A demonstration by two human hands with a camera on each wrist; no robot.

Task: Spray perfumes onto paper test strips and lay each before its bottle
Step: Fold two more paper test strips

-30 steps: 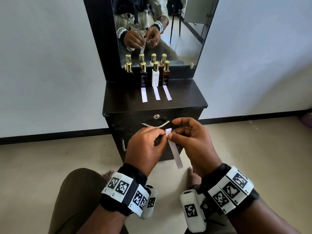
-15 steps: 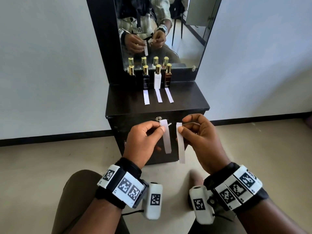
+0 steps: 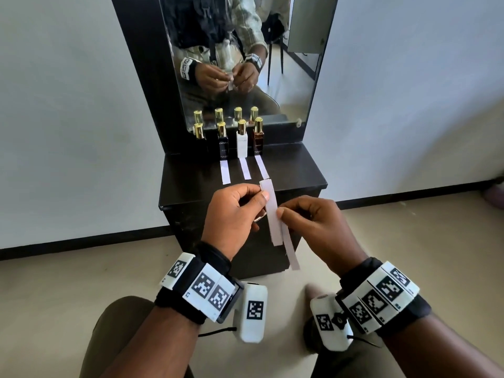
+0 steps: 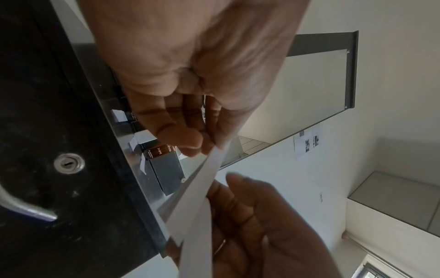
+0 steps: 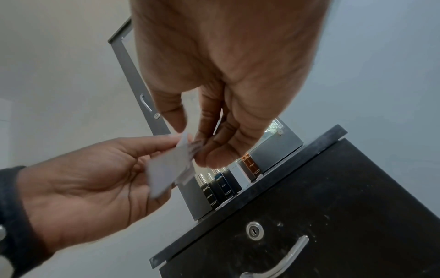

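Strips apart half a second ago now overlap: left hand [image 3: 234,214] pinches one white paper test strip [image 3: 272,214], right hand [image 3: 313,227] pinches another [image 3: 290,252] just behind; leftmost black bottle [image 3: 200,140] awaits its strip.

- Four perfume bottles [image 3: 242,141] in a row.
- Three test strips [image 3: 244,169] lying before bottles.
- Two more strips [image 3: 273,214] held up.
- Two hands [image 3: 231,216].

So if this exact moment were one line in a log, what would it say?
left hand: pinches upper strip | right hand: pinches lower strip | laid strips: three | leftmost bottle: none before it
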